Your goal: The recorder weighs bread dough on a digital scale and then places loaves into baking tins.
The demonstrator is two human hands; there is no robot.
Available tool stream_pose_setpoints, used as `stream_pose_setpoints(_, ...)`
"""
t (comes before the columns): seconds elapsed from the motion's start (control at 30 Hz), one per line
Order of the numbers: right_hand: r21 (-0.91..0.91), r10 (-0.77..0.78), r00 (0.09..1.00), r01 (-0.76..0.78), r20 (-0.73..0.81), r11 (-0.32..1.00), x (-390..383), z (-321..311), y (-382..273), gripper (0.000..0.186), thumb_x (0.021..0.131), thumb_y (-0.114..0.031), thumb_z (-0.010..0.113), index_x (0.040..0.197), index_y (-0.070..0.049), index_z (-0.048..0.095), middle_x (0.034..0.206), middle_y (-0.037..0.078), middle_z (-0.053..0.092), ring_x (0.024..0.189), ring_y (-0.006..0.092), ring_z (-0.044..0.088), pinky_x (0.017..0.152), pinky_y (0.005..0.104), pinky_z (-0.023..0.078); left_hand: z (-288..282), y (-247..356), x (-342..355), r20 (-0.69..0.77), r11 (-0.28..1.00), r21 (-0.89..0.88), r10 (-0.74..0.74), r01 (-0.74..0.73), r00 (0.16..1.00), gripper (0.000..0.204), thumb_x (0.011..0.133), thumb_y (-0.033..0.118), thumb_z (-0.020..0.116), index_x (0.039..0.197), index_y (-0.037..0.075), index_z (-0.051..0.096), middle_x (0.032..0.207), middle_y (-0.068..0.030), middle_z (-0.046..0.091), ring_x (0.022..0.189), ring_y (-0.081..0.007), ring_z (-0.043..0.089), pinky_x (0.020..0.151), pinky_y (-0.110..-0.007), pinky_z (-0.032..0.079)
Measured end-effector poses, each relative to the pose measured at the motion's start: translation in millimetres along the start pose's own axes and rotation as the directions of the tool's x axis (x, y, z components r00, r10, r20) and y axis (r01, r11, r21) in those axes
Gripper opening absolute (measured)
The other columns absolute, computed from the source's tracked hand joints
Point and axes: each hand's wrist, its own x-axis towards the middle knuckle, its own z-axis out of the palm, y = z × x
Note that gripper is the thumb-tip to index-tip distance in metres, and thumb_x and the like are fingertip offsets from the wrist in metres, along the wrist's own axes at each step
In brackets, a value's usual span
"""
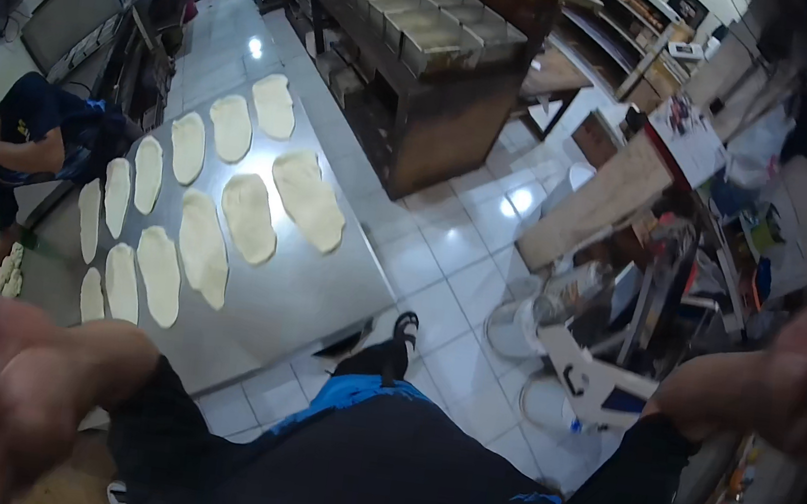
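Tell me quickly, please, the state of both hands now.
Left hand: blurred; open or closed cannot be told.
Right hand: blurred at the picture's edge; cannot be told.

Dough pieces [204,246] on metal table [302,300]

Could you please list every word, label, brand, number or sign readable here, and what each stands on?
Nothing is legible.
Yellow mark on the co-worker's dark shirt: too small.
Blue mark on the wearer's black top: too small.
White panel, right: too blurred.

A dark counter [455,122] stands on glossy white floor tiles [462,305].
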Motion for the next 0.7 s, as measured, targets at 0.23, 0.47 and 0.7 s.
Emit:
stream_pose_setpoints(0.23, -0.077, 0.926, 0.314, -0.939, 0.210, 0.335, -248, 217, 129, 0.071, 0.090, 0.003, 0.057, 0.157, -0.005, 0.037, 0.128, 0.021, 0.065, 0.083, 0.0344, 0.068, 0.077, 0.0413, 0.055, 242, 13, -243, 0.398, 0.049, 0.248, -0.916, 0.968, -0.056, 0.056, 0.099, 0.014, 0.063, 0.151, -0.001, 0.045, 0.153, -0.0190, 0.049, 0.134, -0.0300, 0.052, 0.114, -0.039, 0.041)
stream_pose_setpoints(0.47, -0.137, 0.453, -0.884, -0.466, 0.120, -0.874, -488, 254, 52, 0.061, 0.084, -0.008, 0.065, 0.141, 0.004, 0.047, 0.119, 0.028, 0.065, 0.095, 0.0362, 0.069, 0.088, 0.0387, 0.056, 323, 130, -417, 0.915, 0.113, 0.394, 0.040, 0.912, -0.401, 0.087, 0.097, 0.042, 0.067, 0.161, 0.000, 0.026, 0.161, -0.0246, 0.038, 0.144, -0.0383, 0.044, 0.117, -0.044, 0.039)
stream_pose_setpoints(0.7, -0.577, 0.689, -0.473, -0.811, 0.550, -0.096, -543, 376, 196, 0.036, 0.085, -0.025, 0.065, 0.110, 0.000, 0.071, 0.098, 0.019, 0.073, 0.086, 0.0330, 0.069, 0.077, 0.0414, 0.055, 340, 147, -511, 0.689, -0.530, 0.591, -0.062, 0.609, -0.722, 0.062, 0.100, 0.036, 0.062, 0.151, 0.002, 0.048, 0.139, -0.0160, 0.062, 0.116, -0.0262, 0.064, 0.097, -0.032, 0.050)
